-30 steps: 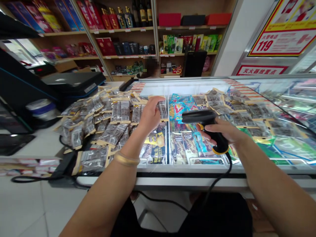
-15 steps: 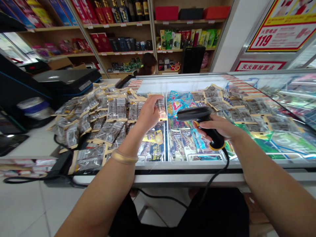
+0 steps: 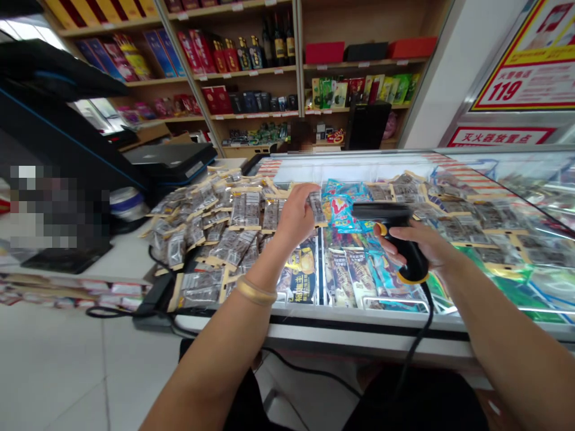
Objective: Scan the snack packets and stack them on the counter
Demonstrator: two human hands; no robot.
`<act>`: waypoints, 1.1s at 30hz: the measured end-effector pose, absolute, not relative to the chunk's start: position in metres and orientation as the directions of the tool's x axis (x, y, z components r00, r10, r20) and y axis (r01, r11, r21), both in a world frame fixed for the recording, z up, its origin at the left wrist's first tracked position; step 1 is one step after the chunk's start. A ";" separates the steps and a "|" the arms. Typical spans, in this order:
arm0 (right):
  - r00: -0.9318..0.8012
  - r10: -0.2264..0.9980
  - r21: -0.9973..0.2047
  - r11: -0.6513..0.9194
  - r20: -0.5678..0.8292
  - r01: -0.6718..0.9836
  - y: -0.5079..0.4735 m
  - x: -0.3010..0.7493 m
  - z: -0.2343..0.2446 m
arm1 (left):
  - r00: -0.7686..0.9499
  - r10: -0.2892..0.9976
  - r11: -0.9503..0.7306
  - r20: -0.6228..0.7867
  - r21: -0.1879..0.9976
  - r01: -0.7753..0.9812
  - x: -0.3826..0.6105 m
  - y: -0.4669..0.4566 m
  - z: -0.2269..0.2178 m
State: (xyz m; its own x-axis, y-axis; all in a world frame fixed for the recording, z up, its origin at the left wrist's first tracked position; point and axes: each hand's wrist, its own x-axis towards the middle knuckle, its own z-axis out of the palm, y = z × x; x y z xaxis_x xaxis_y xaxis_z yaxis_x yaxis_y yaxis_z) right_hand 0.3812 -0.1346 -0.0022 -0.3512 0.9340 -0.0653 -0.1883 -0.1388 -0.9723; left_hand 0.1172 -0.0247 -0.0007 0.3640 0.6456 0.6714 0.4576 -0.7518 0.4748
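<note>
My left hand (image 3: 296,216), with a gold bangle (image 3: 256,291) on its wrist, is closed on a small clear snack packet (image 3: 317,206) above the freezer's glass top. In my right hand (image 3: 420,242) is a black barcode scanner (image 3: 411,254) with yellow trim, gripped by its handle, its head turned left toward the packet. The scanner's cable (image 3: 420,335) hangs over the freezer's front edge. Under and left of my left hand lies a heap of similar packets (image 3: 245,208). More packets (image 3: 453,228) are spread on the glass to the right of the scanner.
Frozen treats in wrappers (image 3: 345,272) show through the glass of the chest freezer (image 3: 350,325). On the left counter stand a checkout screen (image 3: 54,131) and a black flat-topped device (image 3: 173,157). Behind, a person's head (image 3: 300,134) is before stocked shelves (image 3: 251,72).
The whole view has swung left, so everything sits further right and slightly lower. My left hand still holds the packet, now tilted differently, and my right hand still holds the scanner.
</note>
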 end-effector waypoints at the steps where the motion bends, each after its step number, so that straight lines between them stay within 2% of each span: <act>1: -0.343 0.938 -0.969 -0.124 -0.045 -0.212 -0.132 0.378 0.001 | 0.344 0.633 -0.758 0.694 0.463 0.460 0.112 -0.023 0.005; 5: -0.340 0.940 -0.961 -0.080 0.014 -0.263 -0.119 0.352 0.019 | 0.224 0.607 -0.736 0.762 0.433 0.520 0.066 -0.011 0.038; 8: -0.374 0.926 -0.950 -0.073 0.049 -0.304 -0.108 0.321 0.029 | 0.092 0.664 -0.633 0.742 0.492 0.598 0.020 0.003 0.057; 11: -0.418 0.906 -0.932 -0.090 0.071 -0.352 -0.100 0.295 0.026 | -0.034 0.796 -0.377 0.604 0.538 0.754 -0.011 0.009 0.061; 14: -0.461 0.884 -0.915 -0.125 0.073 -0.384 -0.094 0.282 0.013 | -0.071 0.912 -0.116 0.403 0.422 0.899 -0.020 0.002 0.050; 16: -0.482 0.875 -0.914 -0.152 0.053 -0.377 -0.093 0.281 0.002 | -0.063 0.948 -0.049 0.311 0.338 0.940 -0.019 -0.004 0.042; 23: -0.482 0.876 -0.918 -0.174 0.021 -0.356 -0.094 0.288 -0.008 | -0.027 0.968 -0.047 0.249 0.286 0.957 -0.013 -0.015 0.038; 33: -0.438 0.899 -0.923 -0.185 -0.019 -0.337 -0.095 0.288 -0.010 | -0.032 0.934 -0.064 0.356 0.256 0.965 -0.007 -0.029 0.039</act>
State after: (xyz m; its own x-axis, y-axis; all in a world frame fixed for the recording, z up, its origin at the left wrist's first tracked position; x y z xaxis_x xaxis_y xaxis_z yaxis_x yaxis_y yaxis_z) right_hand 0.2876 -0.0955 -0.0097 -0.4383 0.8986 -0.0195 -0.3374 -0.1846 -0.9231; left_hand -0.0068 -0.0290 0.0393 -0.0322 0.9339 0.3560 0.9645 -0.0644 0.2560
